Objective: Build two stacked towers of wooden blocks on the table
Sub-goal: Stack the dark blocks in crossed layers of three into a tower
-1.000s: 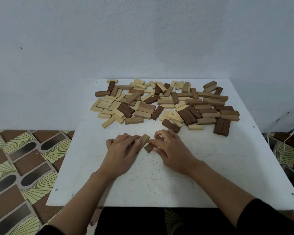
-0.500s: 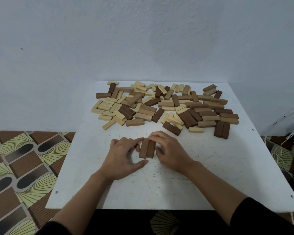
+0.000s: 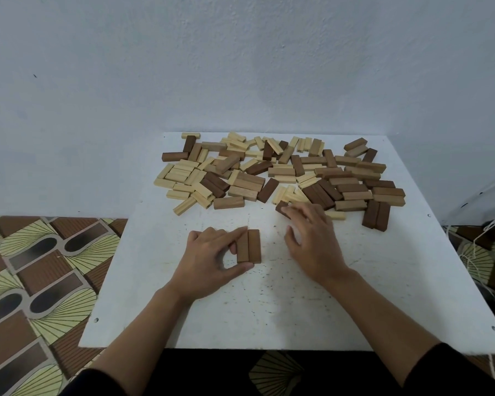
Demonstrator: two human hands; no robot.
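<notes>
On the white tabletop [image 3: 269,310], the left hand [image 3: 209,260] pinches two side-by-side brown blocks [image 3: 249,246] with its fingers, while the right hand [image 3: 312,241], fingers relaxed and holding nothing, reaches the loose pile [image 3: 269,172] behind.

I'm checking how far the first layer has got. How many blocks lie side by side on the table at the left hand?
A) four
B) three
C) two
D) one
C: two brown blocks lie flat with their long sides touching, pinched end to end by the left hand.
</notes>
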